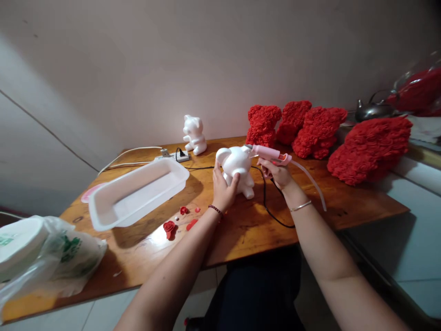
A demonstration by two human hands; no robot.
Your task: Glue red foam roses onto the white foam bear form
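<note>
A white foam bear (238, 162) sits on the wooden table, and my left hand (223, 187) is wrapped round its near left side. My right hand (274, 172) grips a pink hot glue gun (267, 152), its nozzle at the right side of the bear's head. A pale glue stick (312, 179) sticks out from the gun's back end. To the left of my left wrist lie a red foam rose (169, 227), a smaller red rose (183, 210) and a few loose red petals (192, 224).
A white plastic tub (138, 216) stands at the left, near a plastic-bagged package (69, 253). Behind are a second white bear (195, 133) and a power strip (181, 156). Several red rose bears (320, 131) line the right back. The gun's black cord (266, 197) crosses the tabletop (241, 239).
</note>
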